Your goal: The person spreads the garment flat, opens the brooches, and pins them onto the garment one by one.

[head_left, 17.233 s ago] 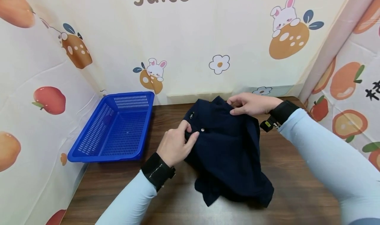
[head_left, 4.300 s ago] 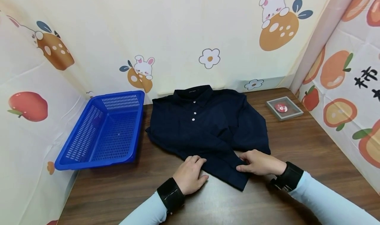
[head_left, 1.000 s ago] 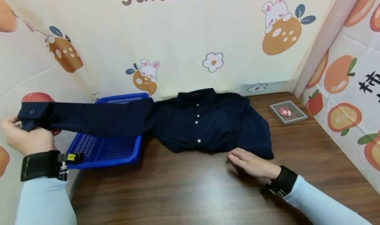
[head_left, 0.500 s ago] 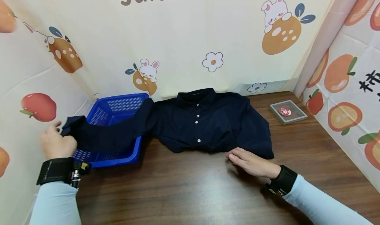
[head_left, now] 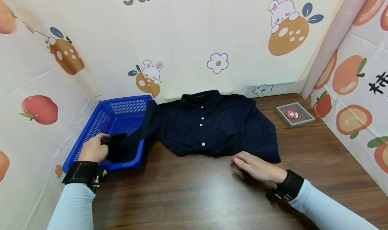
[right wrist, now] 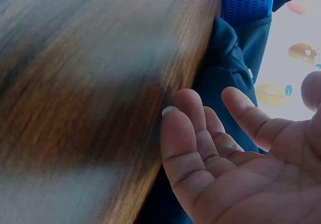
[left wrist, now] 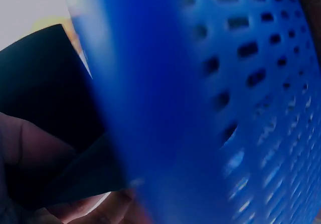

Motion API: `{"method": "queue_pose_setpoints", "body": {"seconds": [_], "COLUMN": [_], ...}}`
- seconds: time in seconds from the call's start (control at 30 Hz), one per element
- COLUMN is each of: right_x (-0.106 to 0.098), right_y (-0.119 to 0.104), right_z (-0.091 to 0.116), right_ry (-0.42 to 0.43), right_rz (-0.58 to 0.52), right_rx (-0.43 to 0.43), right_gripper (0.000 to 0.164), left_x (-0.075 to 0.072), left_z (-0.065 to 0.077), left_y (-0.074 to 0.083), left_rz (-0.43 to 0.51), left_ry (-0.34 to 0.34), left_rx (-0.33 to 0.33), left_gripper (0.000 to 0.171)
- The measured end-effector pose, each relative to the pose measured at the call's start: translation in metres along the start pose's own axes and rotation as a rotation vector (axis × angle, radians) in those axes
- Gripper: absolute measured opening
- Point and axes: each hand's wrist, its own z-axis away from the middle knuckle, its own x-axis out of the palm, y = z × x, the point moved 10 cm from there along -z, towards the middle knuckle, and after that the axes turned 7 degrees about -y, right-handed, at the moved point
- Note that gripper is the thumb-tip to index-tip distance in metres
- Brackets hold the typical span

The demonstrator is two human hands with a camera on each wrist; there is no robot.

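A navy button-up shirt (head_left: 185, 122) lies flat on the table, collar toward the back wall. My left hand (head_left: 94, 150) pinches the cuff end of its sleeve (head_left: 121, 149) over the front left of the blue basket (head_left: 140, 157). That sleeve crosses the basket's right rim and sags inside. In the left wrist view, the dark cloth (left wrist: 45, 73) shows between thumb and fingers, beside the blurred basket wall (left wrist: 150, 83). My right hand (head_left: 257, 166) rests by the shirt's lower hem, holding nothing. Its fingers are loosely bent in the right wrist view. The shirt's other sleeve is not distinctly visible.
A small grey square frame (head_left: 295, 115) with a red and white disc lies at the back right of the brown wooden table (head_left: 188, 193). Printed fabric walls (head_left: 188, 38) close off the back and both sides.
At first the shirt was bunched; later it lay spread. Over the last second my left hand moved right and lowered the sleeve from stretched out left into the basket. My right hand stayed put.
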Motion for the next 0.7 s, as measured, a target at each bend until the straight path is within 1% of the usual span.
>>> {"method": "queue_pose_setpoints", "body": {"seconds": [0.13, 0.23, 0.33, 0.43, 0.53, 0.6, 0.7], "right_x": [0.000, 0.000, 0.000, 0.000, 0.001, 0.001, 0.002], "right_y": [0.002, 0.003, 0.003, 0.001, 0.000, -0.001, -0.001], "right_z": [0.001, 0.001, 0.001, 0.000, 0.000, 0.000, -0.001], "right_ry": [0.002, 0.002, 0.000, -0.001, -0.002, -0.007, -0.017], "right_rz": [0.002, 0.003, 0.000, -0.001, -0.003, -0.007, -0.011], "right_rx": [0.002, 0.006, 0.003, -0.004, -0.009, -0.010, -0.010], "right_gripper": [0.039, 0.039, 0.038, 0.038, 0.038, 0.038, 0.037], "left_x": [0.004, 0.003, -0.002, -0.009, -0.015, -0.018, -0.018], "left_z": [0.000, 0.002, 0.004, 0.008, 0.014, 0.019, 0.025], "left_y": [0.000, -0.008, -0.023, -0.042, -0.056, -0.063, -0.072], "left_rz": [0.002, -0.006, -0.006, 0.008, 0.006, 0.000, -0.012], "left_ry": [-0.006, 0.003, 0.037, 0.089, 0.131, 0.141, 0.125], "left_rx": [-0.005, -0.028, -0.089, -0.175, -0.225, -0.260, -0.327], "left_gripper": [0.039, 0.040, 0.042, 0.045, 0.047, 0.045, 0.040]}}
